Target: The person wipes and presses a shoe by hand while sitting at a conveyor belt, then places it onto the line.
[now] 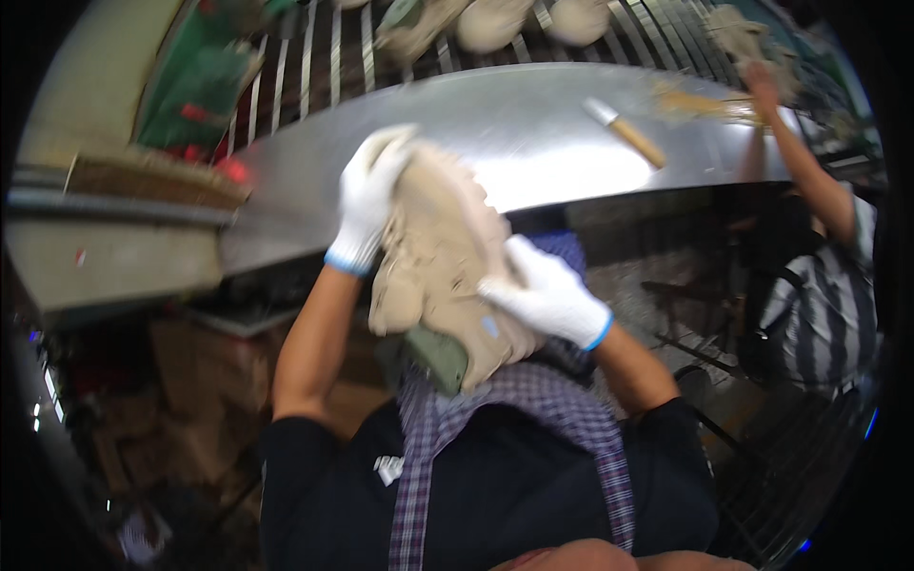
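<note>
A tan sneaker (447,247) is held up in front of my chest, tilted with its toe away from me. A green block, like a shoe last (440,358), shows in its ankle opening. My left hand (369,205), in a white knit glove with a blue cuff, is closed around the toe end. On the sole side, my right hand (552,295), gloved the same way, grips the edge with its thumb lying over the shoe's side. Its other fingers are partly hidden behind the sole.
A metal work ledge (533,143) curves ahead, with a wooden-handled brush or blade (624,133) lying on it. Beyond are a slatted rack (333,57) and several tan shoes (490,24). A co-worker's hand (760,84) touches a shoe at right. Cardboard (205,381) lies lower left.
</note>
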Action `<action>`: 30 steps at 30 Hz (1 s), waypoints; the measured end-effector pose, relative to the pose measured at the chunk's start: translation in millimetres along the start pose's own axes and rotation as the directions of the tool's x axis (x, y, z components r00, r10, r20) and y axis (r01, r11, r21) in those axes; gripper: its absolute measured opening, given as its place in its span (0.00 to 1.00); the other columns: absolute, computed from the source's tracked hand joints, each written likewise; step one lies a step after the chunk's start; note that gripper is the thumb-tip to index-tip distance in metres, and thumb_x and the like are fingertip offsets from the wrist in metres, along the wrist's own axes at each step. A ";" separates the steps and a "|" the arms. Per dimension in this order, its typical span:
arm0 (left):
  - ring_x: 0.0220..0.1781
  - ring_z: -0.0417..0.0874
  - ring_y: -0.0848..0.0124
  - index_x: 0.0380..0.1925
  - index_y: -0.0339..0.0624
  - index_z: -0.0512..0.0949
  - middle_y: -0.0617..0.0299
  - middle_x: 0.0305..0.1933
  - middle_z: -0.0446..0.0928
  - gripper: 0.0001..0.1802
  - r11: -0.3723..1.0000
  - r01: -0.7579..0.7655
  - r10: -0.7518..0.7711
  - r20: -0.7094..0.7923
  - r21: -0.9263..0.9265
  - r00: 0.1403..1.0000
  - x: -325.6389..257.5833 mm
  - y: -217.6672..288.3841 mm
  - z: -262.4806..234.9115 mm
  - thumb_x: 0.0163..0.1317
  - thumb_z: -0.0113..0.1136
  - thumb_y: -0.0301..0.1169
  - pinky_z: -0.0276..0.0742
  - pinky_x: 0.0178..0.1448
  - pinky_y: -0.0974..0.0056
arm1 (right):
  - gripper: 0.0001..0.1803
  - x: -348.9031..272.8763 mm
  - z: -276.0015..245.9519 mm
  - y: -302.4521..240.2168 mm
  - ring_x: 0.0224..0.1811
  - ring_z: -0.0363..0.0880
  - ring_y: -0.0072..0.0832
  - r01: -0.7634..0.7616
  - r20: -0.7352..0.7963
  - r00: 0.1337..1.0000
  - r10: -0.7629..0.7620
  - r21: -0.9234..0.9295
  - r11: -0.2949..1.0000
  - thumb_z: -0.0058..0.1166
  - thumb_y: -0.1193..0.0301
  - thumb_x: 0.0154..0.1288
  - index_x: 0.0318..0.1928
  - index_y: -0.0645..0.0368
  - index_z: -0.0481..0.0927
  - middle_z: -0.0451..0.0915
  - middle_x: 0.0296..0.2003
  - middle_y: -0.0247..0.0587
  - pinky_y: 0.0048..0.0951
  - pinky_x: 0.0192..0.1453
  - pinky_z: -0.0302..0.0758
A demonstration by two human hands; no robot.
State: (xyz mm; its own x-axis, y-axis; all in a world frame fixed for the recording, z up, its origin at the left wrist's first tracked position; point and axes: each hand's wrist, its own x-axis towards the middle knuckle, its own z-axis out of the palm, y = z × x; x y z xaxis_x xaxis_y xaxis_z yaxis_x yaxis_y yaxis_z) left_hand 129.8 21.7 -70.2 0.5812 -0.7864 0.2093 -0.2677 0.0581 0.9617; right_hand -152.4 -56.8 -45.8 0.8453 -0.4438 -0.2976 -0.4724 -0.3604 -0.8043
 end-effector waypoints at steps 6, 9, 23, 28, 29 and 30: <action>0.55 0.85 0.76 0.54 0.34 0.86 0.59 0.52 0.88 0.13 0.944 0.145 -0.152 -0.002 -0.298 0.988 4.9 -0.6 5.9 0.78 0.64 0.31 0.78 0.64 0.69 | 0.29 17.0 -28.7 5.4 0.43 0.83 0.32 -0.085 0.100 0.993 0.066 0.203 0.975 0.58 0.45 0.80 0.55 0.62 0.81 0.85 0.40 0.46 0.35 0.51 0.80; 0.53 0.84 0.76 0.54 0.34 0.86 0.60 0.51 0.88 0.13 0.946 0.178 -0.179 0.020 -0.272 0.984 10.6 6.7 12.6 0.77 0.65 0.32 0.79 0.62 0.68 | 0.35 36.1 -40.9 19.8 0.46 0.83 0.32 -0.036 0.096 0.995 0.025 0.113 0.993 0.57 0.40 0.79 0.55 0.64 0.82 0.86 0.43 0.47 0.37 0.55 0.80; 0.51 0.85 0.76 0.51 0.35 0.88 0.61 0.48 0.89 0.12 0.976 0.122 -0.125 -0.004 -0.181 0.992 20.3 9.3 25.5 0.78 0.64 0.31 0.80 0.60 0.68 | 0.39 55.9 -75.2 -9.9 0.34 0.89 0.32 -0.276 0.382 0.904 0.193 0.177 0.945 0.48 0.36 0.81 0.51 0.66 0.86 0.87 0.35 0.47 0.36 0.44 0.86; 0.54 0.88 0.68 0.51 0.34 0.88 0.55 0.52 0.89 0.12 0.998 0.054 -0.055 -0.108 -0.019 0.993 6.7 21.2 -1.9 0.78 0.60 0.29 0.81 0.66 0.62 | 0.30 62.2 -59.1 -40.5 0.39 0.88 0.54 0.309 0.285 0.936 -0.205 -0.392 0.867 0.41 0.47 0.87 0.49 0.60 0.86 0.88 0.34 0.53 0.49 0.49 0.82; 0.55 0.89 0.64 0.50 0.36 0.89 0.54 0.52 0.89 0.11 1.000 -0.010 0.011 -0.042 0.023 0.999 -0.4 20.3 -15.3 0.76 0.60 0.28 0.82 0.67 0.60 | 0.29 63.6 -59.7 -54.4 0.47 0.87 0.56 0.331 0.342 0.918 -0.202 -0.375 0.866 0.40 0.49 0.88 0.53 0.62 0.85 0.88 0.43 0.58 0.49 0.56 0.82; 0.51 0.89 0.67 0.46 0.37 0.89 0.55 0.47 0.89 0.09 0.997 -0.075 0.074 -0.116 -0.006 0.991 -1.4 9.2 -11.0 0.72 0.69 0.30 0.86 0.59 0.62 | 0.27 66.2 -59.5 -44.1 0.54 0.85 0.59 0.557 0.324 0.820 -0.471 -0.266 0.787 0.43 0.52 0.88 0.58 0.65 0.83 0.86 0.52 0.62 0.49 0.62 0.80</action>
State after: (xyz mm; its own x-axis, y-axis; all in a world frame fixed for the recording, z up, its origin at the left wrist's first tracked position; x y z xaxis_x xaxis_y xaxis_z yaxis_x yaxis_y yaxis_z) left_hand 135.0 30.1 -59.7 0.6451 -0.7033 0.2986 -0.3059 0.1204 0.9444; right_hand -90.5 -119.1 0.5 0.9969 0.0719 -0.0319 0.0328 -0.7488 -0.6620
